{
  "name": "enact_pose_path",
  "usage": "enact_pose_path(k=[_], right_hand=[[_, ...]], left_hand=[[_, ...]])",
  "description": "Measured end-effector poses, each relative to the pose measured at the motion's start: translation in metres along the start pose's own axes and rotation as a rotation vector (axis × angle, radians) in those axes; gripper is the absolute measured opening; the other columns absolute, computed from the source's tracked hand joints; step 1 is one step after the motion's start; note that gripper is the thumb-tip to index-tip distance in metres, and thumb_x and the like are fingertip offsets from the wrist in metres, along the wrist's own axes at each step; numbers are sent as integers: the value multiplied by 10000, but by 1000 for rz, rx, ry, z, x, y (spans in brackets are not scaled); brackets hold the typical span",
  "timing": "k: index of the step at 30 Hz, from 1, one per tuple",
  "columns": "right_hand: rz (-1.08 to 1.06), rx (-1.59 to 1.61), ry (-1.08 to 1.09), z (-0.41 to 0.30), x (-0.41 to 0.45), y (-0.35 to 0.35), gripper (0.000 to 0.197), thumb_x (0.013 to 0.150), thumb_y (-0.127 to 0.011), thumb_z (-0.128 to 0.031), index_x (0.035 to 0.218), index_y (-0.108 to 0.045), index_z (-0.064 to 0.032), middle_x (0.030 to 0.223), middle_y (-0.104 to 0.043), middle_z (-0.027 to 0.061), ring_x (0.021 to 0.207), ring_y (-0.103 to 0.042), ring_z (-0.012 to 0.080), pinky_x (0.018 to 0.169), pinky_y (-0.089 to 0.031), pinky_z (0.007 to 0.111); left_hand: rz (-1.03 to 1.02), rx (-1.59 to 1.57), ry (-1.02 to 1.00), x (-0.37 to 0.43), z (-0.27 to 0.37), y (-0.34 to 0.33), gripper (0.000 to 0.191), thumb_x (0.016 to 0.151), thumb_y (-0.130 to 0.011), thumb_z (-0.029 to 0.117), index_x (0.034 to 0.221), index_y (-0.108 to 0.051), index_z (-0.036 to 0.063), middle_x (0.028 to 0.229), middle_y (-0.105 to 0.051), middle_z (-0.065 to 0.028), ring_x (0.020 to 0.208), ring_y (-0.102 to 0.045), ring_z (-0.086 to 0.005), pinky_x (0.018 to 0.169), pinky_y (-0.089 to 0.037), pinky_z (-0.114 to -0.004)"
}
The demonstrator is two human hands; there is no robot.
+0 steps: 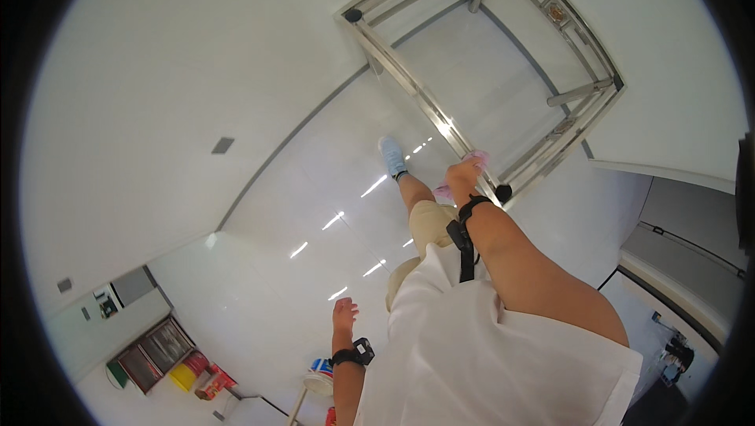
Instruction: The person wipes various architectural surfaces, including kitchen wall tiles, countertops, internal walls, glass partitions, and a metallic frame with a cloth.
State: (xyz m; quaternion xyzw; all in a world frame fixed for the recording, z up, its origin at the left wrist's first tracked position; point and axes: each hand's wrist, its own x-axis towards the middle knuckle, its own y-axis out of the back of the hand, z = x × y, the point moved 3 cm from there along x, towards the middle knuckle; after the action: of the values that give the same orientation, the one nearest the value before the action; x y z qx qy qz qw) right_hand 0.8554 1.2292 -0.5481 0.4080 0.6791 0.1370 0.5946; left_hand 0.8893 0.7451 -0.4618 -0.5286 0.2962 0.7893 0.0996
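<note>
My right hand (462, 174) grips a pink cloth (476, 159) against the near rail of a shiny metal table frame (433, 112). Parts of the cloth stick out on both sides of the fingers. Close to that hand, a black pad (503, 193) sits on the frame's corner. Through the frame, which has no top on it, the floor shows. My left hand (344, 313) hangs in the air at my side, holding nothing, its fingers slightly bent and apart. Both wrists wear black straps.
White walls with a grey skirting line (295, 133) border the glossy tiled floor (283, 213). At lower left stand a dark cabinet (156, 352) and red and yellow items (191, 372). A white bucket (319, 383) is behind my left arm. A doorway (687, 219) opens at right.
</note>
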Motion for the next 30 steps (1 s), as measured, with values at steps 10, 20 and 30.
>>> enact_pose_path(k=[10,20,30], right_hand=[[12,245,309,-232,22,-104,593,856,-449,-168,1378,-217,-11,1411,-261,203,1246,-335,380,978,-369,405],[38,-468,813,-340,17,-111,578,795,-497,-121,1344,-318,-100,1237,-466,141,871,-611,312,643,-528,412],[-50,-674,387,-125,-16,-44,562,814,-468,-120,1346,-288,-107,1160,-517,171,884,-613,331,691,-512,463]], left_hand=[[-16,87,51,66,210,53,346,888,-454,340,1127,-515,97,969,-619,-84,843,-595,-205,709,-449,-340],[-203,140,-303,111,406,27,265,898,-481,272,1085,-527,90,916,-585,-16,838,-541,-117,711,-394,-263],[-328,577,-83,255,402,94,234,859,-519,288,990,-545,95,736,-597,-47,551,-535,-132,455,-386,-252]])
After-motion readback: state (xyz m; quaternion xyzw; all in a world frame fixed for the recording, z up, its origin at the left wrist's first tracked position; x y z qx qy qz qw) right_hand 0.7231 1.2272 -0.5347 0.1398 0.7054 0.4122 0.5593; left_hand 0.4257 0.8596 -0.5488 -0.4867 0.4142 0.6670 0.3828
